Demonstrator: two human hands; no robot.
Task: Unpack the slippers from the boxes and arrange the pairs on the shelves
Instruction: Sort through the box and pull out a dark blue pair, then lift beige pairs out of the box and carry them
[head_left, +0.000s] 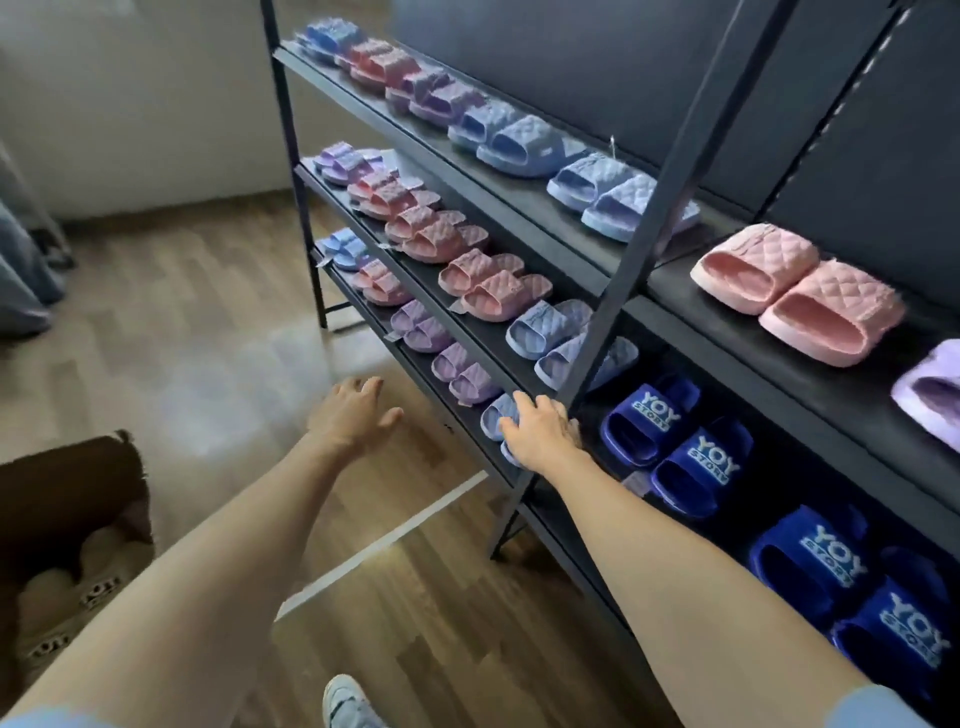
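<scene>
A black metal shelf rack runs from upper left to lower right, holding pairs of quilted slippers in blue, pink and purple. My right hand lies on a light blue slipper pair at the near end of the lowest shelf, fingers curled over it. My left hand hovers above the wood floor left of that shelf, fingers spread and holding nothing. Dark blue slippers with white lettering stand in the adjoining rack section to the right.
A brown cardboard box with beige slippers inside stands at the lower left. A pink pair and a purple slipper sit on the right rack. My shoe shows at the bottom. A white wall lies beyond.
</scene>
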